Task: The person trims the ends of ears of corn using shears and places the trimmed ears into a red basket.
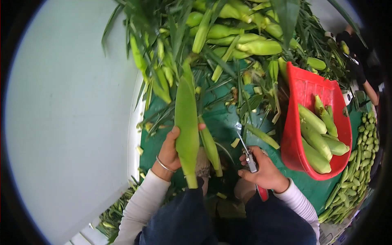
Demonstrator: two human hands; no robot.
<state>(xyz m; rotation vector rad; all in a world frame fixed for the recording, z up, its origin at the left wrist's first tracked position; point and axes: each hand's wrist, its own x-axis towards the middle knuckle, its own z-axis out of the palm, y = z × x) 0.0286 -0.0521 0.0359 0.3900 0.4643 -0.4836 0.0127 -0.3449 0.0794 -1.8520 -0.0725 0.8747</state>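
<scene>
My left hand [169,153], with a bangle at the wrist, grips what looks like an ear of corn in its green husk [187,130]. Its short stem points toward me and its leafy tip away. In my right hand [265,170] are pruning shears [250,161] with a red handle, their metal blades pointing up and left, apart from the corn. Another slim green husked piece [209,147] lies just right of the held ear. Right of my right hand stands a red plastic scoop-shaped basket [287,134] holding several trimmed ears [315,139].
A heap of untrimmed green ears [245,43] and long leaves spreads across the far side. Cut stem bits litter the green surface [228,118]. Many green pods [355,179] lie at the far right. Another person's arm [370,92] shows there. A pale panel [81,114] stands left.
</scene>
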